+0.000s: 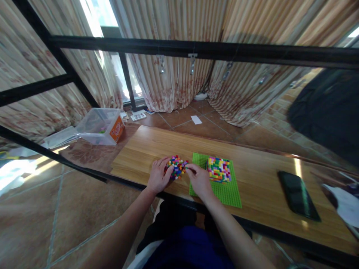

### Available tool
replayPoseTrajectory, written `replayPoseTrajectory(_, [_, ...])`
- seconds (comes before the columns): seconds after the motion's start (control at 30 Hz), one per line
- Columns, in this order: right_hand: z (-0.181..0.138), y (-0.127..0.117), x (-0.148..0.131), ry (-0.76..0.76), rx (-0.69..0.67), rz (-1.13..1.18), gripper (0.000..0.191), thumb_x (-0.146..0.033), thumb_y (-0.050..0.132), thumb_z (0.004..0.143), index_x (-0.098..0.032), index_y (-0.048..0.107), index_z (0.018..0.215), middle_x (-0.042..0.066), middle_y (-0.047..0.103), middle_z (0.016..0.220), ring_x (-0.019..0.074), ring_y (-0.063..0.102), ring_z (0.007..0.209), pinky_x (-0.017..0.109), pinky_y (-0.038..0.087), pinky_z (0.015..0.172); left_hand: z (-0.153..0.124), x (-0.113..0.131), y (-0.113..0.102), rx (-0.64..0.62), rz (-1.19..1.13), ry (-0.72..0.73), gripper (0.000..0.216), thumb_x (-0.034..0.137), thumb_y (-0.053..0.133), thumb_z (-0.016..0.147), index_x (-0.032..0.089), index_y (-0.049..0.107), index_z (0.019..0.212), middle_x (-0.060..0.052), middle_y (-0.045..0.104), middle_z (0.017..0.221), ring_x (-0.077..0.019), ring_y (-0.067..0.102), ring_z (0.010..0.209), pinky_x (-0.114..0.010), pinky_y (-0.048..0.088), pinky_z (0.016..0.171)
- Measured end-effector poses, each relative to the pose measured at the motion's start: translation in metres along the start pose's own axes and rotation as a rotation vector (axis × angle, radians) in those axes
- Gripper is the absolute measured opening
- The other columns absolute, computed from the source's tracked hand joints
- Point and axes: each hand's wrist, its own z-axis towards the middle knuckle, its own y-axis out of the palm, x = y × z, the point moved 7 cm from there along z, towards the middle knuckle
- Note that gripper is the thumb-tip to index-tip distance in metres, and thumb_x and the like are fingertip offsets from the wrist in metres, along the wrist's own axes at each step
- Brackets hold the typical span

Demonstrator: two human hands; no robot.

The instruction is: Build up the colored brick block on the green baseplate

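Observation:
A heap of small multicoloured building bricks (pixel 177 169) lies loose on the wooden table. My left hand (pixel 159 176) rests against the heap's left side, fingers stretched around it and thumb on its near edge. At the right edge of the heap, my right hand (pixel 199 180) is closed in a pinch, with what looks like one small brick at its fingertips. That hand is partly over a green baseplate (pixel 231 198). On the baseplate stands a rectangular block built of many coloured bricks (pixel 219 170), just right of my right hand.
A black phone-like slab (pixel 298 195) lies on the table (pixel 260 179) at the right. On the floor to the left stands a clear plastic bin (pixel 97 125) with an orange label. A black metal bar (pixel 179 46) crosses the view before the curtains.

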Motion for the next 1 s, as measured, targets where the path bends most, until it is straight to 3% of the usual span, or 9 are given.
replayPoseTrajectory(0.13, [0.002,0.008,0.000,-0.047,-0.023,-0.182,0.021,-0.018,0.052,0.086,-0.020,0.072,0.092,0.007,0.073,0.095,0.0190,0.067,0.089,0.033,0.049,0.086,0.000,0.001,-0.001,0.007,0.009,0.005,0.037,0.040,0.041,0.097,0.018,0.057,0.122,-0.011,0.061,0.128,-0.0239,0.054,0.122,-0.045,0.039,0.106])
replayPoseTrajectory(0.3, [0.001,0.003,-0.007,-0.083,0.006,-0.147,0.022,-0.019,0.050,0.087,-0.020,0.072,0.092,0.007,0.072,0.093,0.0185,0.066,0.088,0.033,0.049,0.085,0.000,0.001,-0.001,0.019,0.016,0.000,0.037,0.040,0.042,0.096,0.018,0.058,0.121,-0.011,0.062,0.127,-0.0245,0.055,0.121,-0.045,0.040,0.106])
replayPoseTrajectory(0.5, [-0.004,-0.042,-0.015,-0.109,0.092,-0.064,0.025,-0.031,0.051,0.088,-0.020,0.072,0.096,0.007,0.071,0.091,0.0185,0.065,0.081,0.033,0.051,0.076,0.000,0.002,-0.001,0.013,0.016,0.014,0.037,0.040,0.043,0.095,0.019,0.058,0.122,-0.011,0.062,0.127,-0.0245,0.055,0.120,-0.045,0.040,0.105])
replayPoseTrajectory(0.73, [-0.002,-0.101,0.015,0.013,0.213,-0.071,0.029,-0.038,0.054,0.085,-0.020,0.072,0.100,0.008,0.073,0.099,0.0208,0.067,0.086,0.037,0.052,0.081,0.000,0.003,-0.001,-0.005,0.010,0.010,0.035,0.039,0.045,0.094,0.019,0.059,0.119,-0.011,0.062,0.128,-0.0253,0.054,0.120,-0.046,0.039,0.106])
replayPoseTrajectory(0.87, [0.004,-0.115,0.022,0.035,0.243,-0.230,0.030,-0.038,0.052,0.084,-0.020,0.073,0.095,0.007,0.074,0.090,0.0202,0.067,0.077,0.034,0.052,0.074,0.000,0.003,-0.001,0.006,0.011,0.015,0.036,0.040,0.045,0.094,0.017,0.060,0.118,-0.012,0.062,0.126,-0.0256,0.055,0.119,-0.046,0.040,0.105])
replayPoseTrajectory(1.0, [0.010,-0.109,0.016,-0.041,0.225,-0.354,0.031,-0.038,0.049,0.087,-0.021,0.074,0.094,0.007,0.073,0.088,0.0192,0.064,0.074,0.033,0.049,0.071,0.000,0.003,-0.001,0.006,0.016,0.015,0.035,0.040,0.045,0.094,0.019,0.060,0.118,-0.011,0.062,0.126,-0.0252,0.055,0.119,-0.046,0.040,0.104])
